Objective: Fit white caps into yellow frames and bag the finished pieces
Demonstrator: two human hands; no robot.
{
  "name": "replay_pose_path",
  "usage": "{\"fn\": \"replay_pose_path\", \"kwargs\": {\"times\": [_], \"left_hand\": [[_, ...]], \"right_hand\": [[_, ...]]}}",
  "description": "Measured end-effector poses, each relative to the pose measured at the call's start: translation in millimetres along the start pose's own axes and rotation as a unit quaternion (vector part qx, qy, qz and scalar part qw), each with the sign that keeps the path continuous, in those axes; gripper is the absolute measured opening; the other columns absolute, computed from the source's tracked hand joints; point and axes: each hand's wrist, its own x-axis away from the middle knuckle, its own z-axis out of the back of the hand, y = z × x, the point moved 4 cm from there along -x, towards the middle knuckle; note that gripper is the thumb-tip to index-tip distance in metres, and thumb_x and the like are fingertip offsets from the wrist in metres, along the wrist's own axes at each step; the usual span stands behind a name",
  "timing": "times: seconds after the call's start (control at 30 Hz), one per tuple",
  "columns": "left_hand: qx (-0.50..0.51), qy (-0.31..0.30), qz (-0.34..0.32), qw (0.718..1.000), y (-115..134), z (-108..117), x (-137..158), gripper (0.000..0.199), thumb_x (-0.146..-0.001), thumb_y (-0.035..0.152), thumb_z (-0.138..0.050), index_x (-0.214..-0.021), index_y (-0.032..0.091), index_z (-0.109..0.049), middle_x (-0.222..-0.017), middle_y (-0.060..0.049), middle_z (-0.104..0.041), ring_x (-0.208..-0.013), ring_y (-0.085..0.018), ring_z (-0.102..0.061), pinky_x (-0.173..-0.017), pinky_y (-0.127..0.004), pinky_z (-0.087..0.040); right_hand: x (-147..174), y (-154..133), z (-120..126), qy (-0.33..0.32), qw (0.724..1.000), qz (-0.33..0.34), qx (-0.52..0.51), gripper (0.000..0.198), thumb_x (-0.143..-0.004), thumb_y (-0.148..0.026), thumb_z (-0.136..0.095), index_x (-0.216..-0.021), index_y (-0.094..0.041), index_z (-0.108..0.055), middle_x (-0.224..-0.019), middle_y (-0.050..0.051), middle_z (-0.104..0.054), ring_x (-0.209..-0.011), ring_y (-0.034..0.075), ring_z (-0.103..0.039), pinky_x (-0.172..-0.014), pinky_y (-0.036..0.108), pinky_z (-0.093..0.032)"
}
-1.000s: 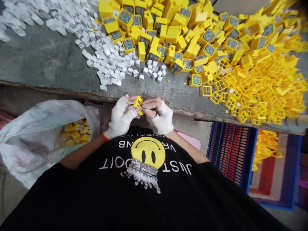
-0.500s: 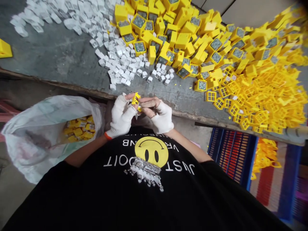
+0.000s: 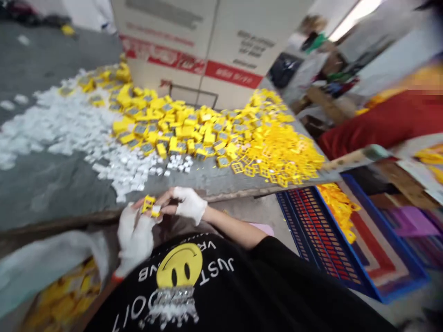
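My left hand (image 3: pixel 134 237), in a white fingerless glove, pinches a small yellow window-like frame (image 3: pixel 148 203) with square openings. My right hand (image 3: pixel 188 204), gloved likewise, brings its closed fingertips to a small white cube-shaped cap (image 3: pixel 156 209) against the frame's right side. Blur hides whether the cap sits inside an opening. Both hands are just off the near edge of the grey table (image 3: pixel 100 198). Beyond them are a heap of white caps (image 3: pixel 76 124), yellow blocks with grey faces (image 3: pixel 187 133) and a pile of yellow frames (image 3: pixel 287 147).
A large carton (image 3: pixel 221 41) stands behind the piles. At lower left a plastic bag (image 3: pixel 51 258) holds yellow pieces (image 3: pixel 65 295). Blue and red crates (image 3: pixel 321 235) sit below the table at right, with yellow parts (image 3: pixel 339 207) inside. A red cloth (image 3: pixel 387 120) shows farther right.
The view has swung up and to the right, bringing in the carton and the room behind. My hands stay together at the yellow frame, where a white cap now shows.
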Motion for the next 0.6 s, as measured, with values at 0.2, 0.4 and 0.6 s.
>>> {"fn": "replay_pose_path", "kwargs": {"times": [0.2, 0.4, 0.6], "left_hand": [[0.010, 0.032, -0.043, 0.999, 10.4, -5.3, -7.9, 0.038, -0.086, 0.051, -0.107, -0.117, 0.044, -0.086, -0.128, 0.007, -0.091, -0.102, -0.025, -0.090, -0.076, -0.036, -0.078], [0.091, 0.064, 0.040, 0.993, 16.2, -25.4, 5.6, 0.068, -0.062, 0.052, -0.122, -0.109, 0.025, -0.080, -0.103, -0.003, -0.090, -0.078, -0.021, -0.086, -0.059, -0.025, -0.067], [0.127, 0.045, 0.058, 0.989, 17.8, -20.2, 6.1, 0.057, -0.085, 0.050, -0.108, -0.123, 0.022, -0.075, -0.105, -0.007, -0.088, -0.081, -0.025, -0.088, -0.059, -0.027, -0.066]], "right_hand": [[-11.3, 13.3, 4.7, -0.029, 0.973, 0.038, 0.227, 0.031, -0.102, -0.050, -0.096, -0.098, -0.021, -0.084, -0.110, 0.010, -0.091, -0.105, 0.024, -0.085, -0.102, 0.038, -0.063], [11.5, -7.6, 14.0, -0.097, 0.885, 0.141, 0.433, 0.016, -0.115, -0.029, -0.074, -0.111, -0.025, -0.090, -0.120, 0.012, -0.092, -0.117, 0.024, -0.087, -0.104, 0.039, -0.061], [-50.9, -18.9, 80.7, 0.080, 0.803, -0.096, 0.582, 0.036, -0.111, -0.023, -0.075, -0.145, -0.018, -0.083, -0.140, 0.021, -0.087, -0.133, 0.037, -0.081, -0.115, 0.050, -0.061]]}}
